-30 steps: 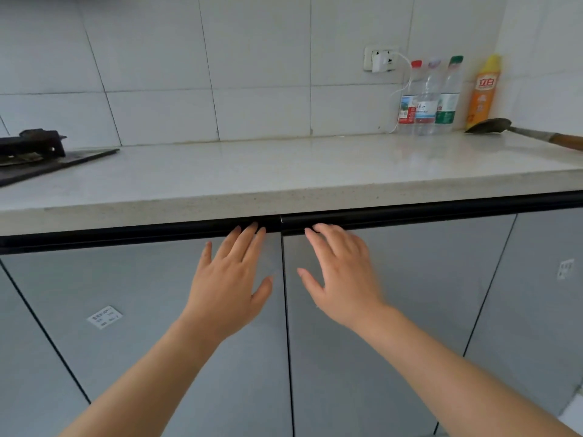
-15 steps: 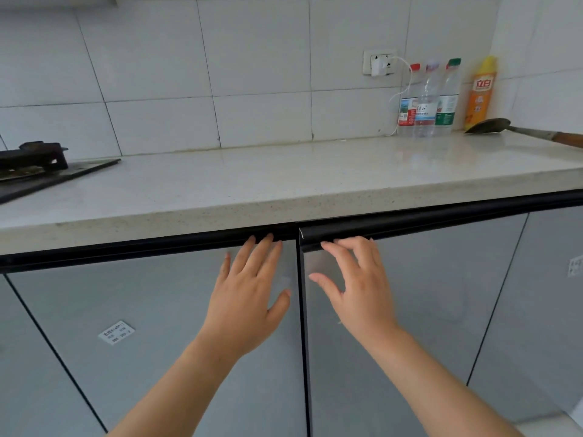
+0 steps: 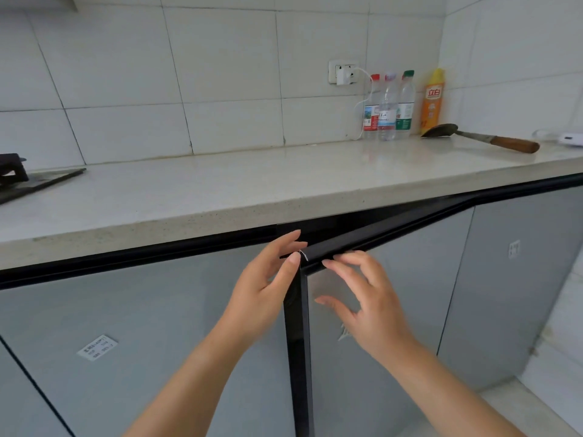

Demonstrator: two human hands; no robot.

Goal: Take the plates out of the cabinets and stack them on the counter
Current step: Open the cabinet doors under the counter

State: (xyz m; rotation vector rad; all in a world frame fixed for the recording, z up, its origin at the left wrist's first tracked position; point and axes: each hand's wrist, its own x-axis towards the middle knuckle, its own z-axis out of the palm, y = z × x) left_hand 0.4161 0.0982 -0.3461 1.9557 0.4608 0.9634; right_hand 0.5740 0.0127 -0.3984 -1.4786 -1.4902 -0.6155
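No plates are in view. Below the pale stone counter [image 3: 252, 190] are grey cabinet doors with black top rails. The right cabinet door [image 3: 410, 279] stands ajar, with a dark gap showing at its left edge. My right hand [image 3: 369, 307] has its fingertips hooked on that door's black top rail, the thumb held apart below. My left hand [image 3: 262, 291] is at the gap with spread fingers, its thumb tip touching the door's corner. The left cabinet door [image 3: 142, 310] is closed. The cabinet's inside is too dark to see.
Three water bottles [image 3: 388, 105] and a yellow bottle [image 3: 432, 100] stand at the counter's back right under a wall socket with a charger [image 3: 344, 72]. A wooden-handled spatula [image 3: 482, 138] lies at the right. A black stove [image 3: 19, 178] sits at the left edge.
The right cabinet door has swung out from closed to ajar. My right hand's fingers moved onto its top rail, and my left hand shifted to the opening gap.
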